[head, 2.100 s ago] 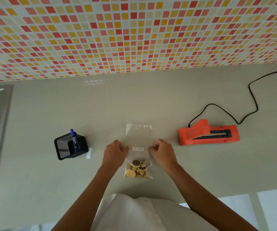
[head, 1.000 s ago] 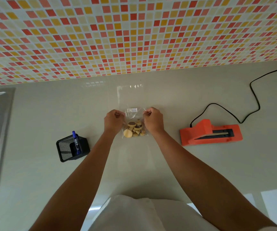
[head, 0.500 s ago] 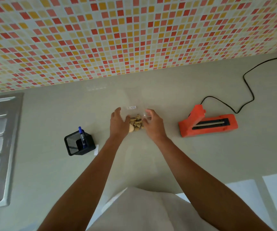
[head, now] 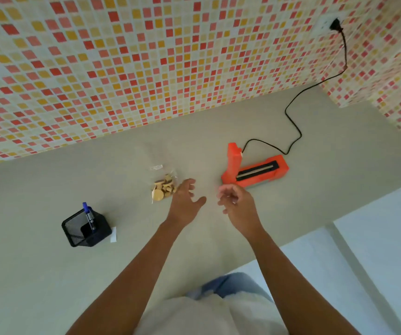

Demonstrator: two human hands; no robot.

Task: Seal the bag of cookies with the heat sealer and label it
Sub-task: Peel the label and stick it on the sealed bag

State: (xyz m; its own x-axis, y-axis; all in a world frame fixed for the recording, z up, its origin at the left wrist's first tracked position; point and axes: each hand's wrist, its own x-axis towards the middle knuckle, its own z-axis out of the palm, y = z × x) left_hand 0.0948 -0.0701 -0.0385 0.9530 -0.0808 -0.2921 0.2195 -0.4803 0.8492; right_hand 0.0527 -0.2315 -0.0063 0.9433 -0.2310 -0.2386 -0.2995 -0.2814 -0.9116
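The clear bag of cookies (head: pixel 162 187) lies flat on the grey counter (head: pixel 37 274), left of the orange heat sealer (head: pixel 255 171). Just beside it hovers the left hand (head: pixel 186 201), fingers spread and empty. The right hand (head: pixel 239 204) hangs near the sealer, fingers loosely curled, holding nothing.

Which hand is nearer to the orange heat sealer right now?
Right. The right hand hangs open just in front of the heat sealer, not touching it. The left hand is farther away, beside the bag of cookies.
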